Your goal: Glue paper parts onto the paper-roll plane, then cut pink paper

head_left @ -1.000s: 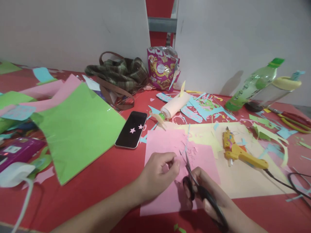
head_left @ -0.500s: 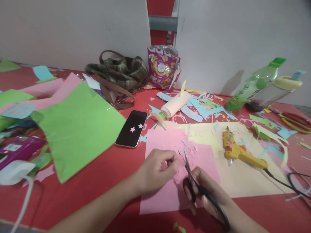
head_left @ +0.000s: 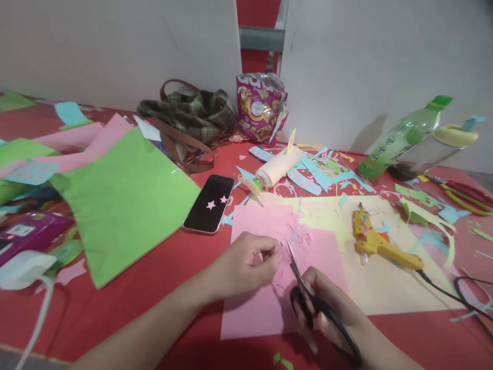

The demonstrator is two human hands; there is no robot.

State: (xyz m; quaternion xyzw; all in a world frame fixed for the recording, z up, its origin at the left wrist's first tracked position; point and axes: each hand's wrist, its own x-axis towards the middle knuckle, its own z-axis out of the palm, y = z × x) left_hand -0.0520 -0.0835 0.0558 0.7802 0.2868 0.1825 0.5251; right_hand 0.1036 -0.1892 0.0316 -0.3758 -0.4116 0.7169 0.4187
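Observation:
My left hand (head_left: 256,259) is closed in a pinch above a pink sheet of paper (head_left: 246,316). A small bit of pink paper seems to be between its fingertips, hard to tell from the sheet behind. Black-handled scissors (head_left: 336,314) are in my right hand (head_left: 327,293), fingers through the loops. Their blades stand slightly apart, tips close to the left fingertips. Tiny pink clippings (head_left: 304,237) lie on the sheet's upper part. Left of the sheet, a phone (head_left: 202,213) bears two small pink paper stars (head_left: 210,205).
A yellow glue gun (head_left: 379,244) lies on cream paper (head_left: 404,293) at right. Green card (head_left: 127,205) covers the left. Behind are a paper-wrapped bottle (head_left: 279,167), a snack bag (head_left: 260,108), a plaid bag (head_left: 196,115), a green bottle (head_left: 404,136) and pliers (head_left: 468,192).
My left hand has drawn slightly left, away from the scissors. The blades have shifted a little left, and the pink bit at the fingertips shows less.

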